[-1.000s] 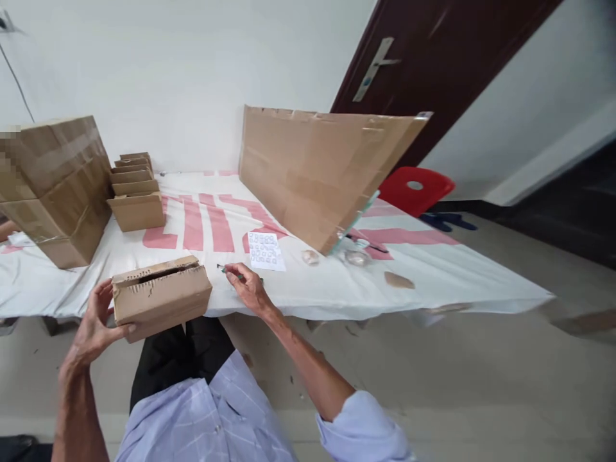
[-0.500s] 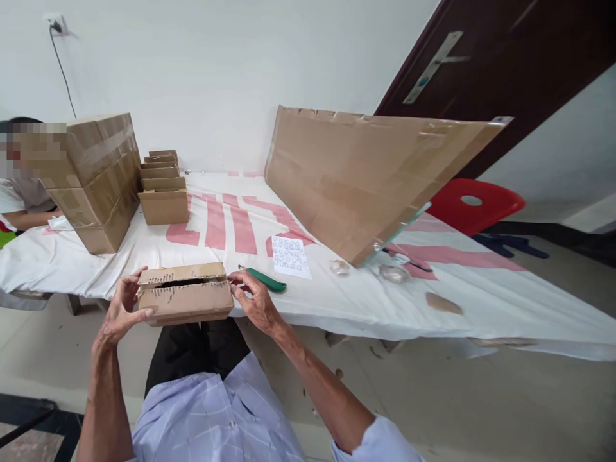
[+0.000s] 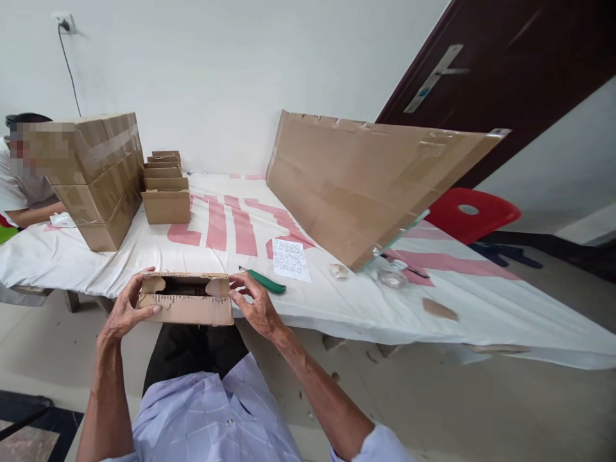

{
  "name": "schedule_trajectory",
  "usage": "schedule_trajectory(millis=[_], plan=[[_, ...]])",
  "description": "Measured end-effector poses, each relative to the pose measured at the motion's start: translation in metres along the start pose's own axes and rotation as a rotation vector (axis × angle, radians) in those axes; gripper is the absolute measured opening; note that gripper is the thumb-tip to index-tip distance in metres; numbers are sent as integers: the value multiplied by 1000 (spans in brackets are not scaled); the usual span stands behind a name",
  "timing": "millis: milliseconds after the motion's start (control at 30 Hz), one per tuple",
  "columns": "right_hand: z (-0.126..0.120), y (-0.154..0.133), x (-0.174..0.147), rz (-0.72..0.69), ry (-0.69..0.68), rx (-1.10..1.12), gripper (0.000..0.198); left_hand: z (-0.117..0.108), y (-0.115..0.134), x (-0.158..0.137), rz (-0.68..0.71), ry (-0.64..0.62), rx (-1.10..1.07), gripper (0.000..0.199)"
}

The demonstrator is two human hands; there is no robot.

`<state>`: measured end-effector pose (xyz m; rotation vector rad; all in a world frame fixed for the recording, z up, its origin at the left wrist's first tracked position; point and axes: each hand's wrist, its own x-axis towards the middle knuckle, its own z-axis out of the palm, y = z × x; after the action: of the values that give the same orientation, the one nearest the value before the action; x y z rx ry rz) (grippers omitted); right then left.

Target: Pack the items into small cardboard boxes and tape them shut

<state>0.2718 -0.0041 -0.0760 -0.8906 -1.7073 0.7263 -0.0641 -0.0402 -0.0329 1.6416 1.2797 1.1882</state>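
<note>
A small cardboard box (image 3: 192, 311) is at the table's front edge, over my lap. Its top flaps have ragged edges and stand partly apart, showing a dark inside that I cannot make out. My left hand (image 3: 126, 309) grips the box's left end, thumb on the front flap and fingers behind. At the right end, my right hand (image 3: 255, 301) holds the box with fingers bent against its corner. Just beyond that hand lies a green-handled cutter (image 3: 267, 282) on the cloth, its tip pointing left. A printed sheet of paper (image 3: 291, 260) is behind it.
Stacked taped cartons (image 3: 96, 186) stand on the left, beside a row of open small boxes (image 3: 166, 206). A large cardboard panel (image 3: 356, 179) leans at the back right. Clear tape rolls (image 3: 392, 278) and a cardboard scrap (image 3: 439, 309) lie right. A co-worker (image 3: 33, 199) sits far left.
The gap in the box's top has widened; the flaps have parted and the inner side tabs now show. Both hands have stayed at the box's ends.
</note>
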Motion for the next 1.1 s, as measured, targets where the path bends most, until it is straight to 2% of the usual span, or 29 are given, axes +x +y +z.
schedule_trajectory(millis=[100,400,567,667,800,933,1100], plan=[[1,0,-2,11,8,-5,22,1,-3,1,28,34,-8,72],[1,-5,-5,20,20,34,30,1,-6,2,-17,44,-8,79],[3,0,-10,105,4,96,39,-1,-7,2,-14,-34,-3,112],[5,-5,-13,101,-4,136,41,-9,-12,0,-49,-38,-7,120],[7,-23,-14,53,-5,227,38,-25,-32,-5,-58,119,-98,119],[11,-39,-9,20,71,251,35,-40,-69,-18,-47,283,-306,115],[15,-48,-6,-18,61,253,31,-51,-110,-32,-82,323,-178,106]])
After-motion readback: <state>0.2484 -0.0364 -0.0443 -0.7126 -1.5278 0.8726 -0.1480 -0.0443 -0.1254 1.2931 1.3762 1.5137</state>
